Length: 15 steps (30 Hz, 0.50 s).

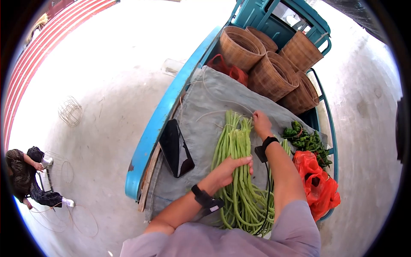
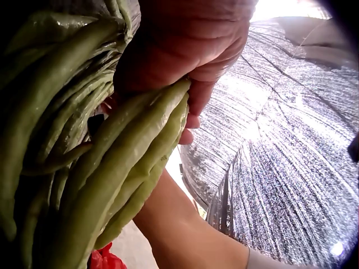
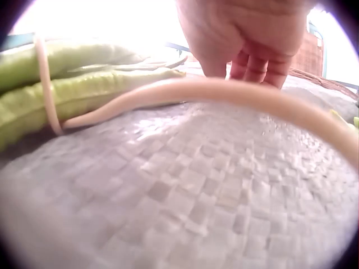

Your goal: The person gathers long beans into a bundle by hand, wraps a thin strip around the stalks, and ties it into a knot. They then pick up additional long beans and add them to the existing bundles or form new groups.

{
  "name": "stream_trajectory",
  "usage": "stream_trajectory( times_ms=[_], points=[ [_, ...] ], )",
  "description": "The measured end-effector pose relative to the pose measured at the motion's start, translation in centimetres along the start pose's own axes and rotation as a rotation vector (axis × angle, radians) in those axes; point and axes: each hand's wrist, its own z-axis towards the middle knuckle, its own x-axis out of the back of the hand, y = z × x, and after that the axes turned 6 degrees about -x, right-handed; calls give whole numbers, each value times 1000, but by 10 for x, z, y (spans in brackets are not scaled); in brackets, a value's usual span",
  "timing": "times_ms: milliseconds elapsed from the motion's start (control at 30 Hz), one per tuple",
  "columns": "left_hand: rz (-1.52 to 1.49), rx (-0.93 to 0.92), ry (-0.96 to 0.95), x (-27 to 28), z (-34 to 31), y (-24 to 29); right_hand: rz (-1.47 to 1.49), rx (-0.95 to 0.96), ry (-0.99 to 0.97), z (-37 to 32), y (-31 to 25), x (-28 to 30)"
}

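Observation:
A thick bunch of long green beans [image 1: 233, 145] lies on a grey woven sheet [image 1: 201, 100] in the bed of a blue cart. My left hand [image 1: 229, 171] grips the bunch around its middle, thumb across the top; in the left wrist view several beans [image 2: 129, 151] pass under the palm. A thin pale strip [image 3: 47, 84] loops around the beans near their upper end. At that end my right hand [image 1: 262, 124] has its fingertips together where a pale strip [image 1: 233, 102] meets them. Fingers [image 3: 255, 70] of this hand bend down close to the sheet, behind the strip's near length.
A black glossy flat device [image 1: 175, 147] lies left of the beans. Dark green peppers [image 1: 306, 139] and a red plastic bag [image 1: 314, 180] are on the right. Several wicker baskets [image 1: 274, 75] stand toward the cab. The blue side rail [image 1: 171, 103] borders the bed. Another person [image 1: 28, 175] sits at far left.

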Motion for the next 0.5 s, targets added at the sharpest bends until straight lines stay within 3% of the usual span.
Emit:
stream_trajectory(
  times_ms=[100,200,300,400,500],
  points=[
    [27,6,26,-2,-3,-1,195,32,177,-15,-6,26],
    [69,-22,55,-15,-9,7,305,71,81,-51,-31,83],
    [50,-87,42,-14,-9,3,235,309,81,-106,-47,131],
    [81,-104,21,-4,-3,-4,-49,381,-52,-156,-46,166],
    [93,-106,27,-3,-2,-5,-50,344,-99,-192,-48,187]
  ],
)
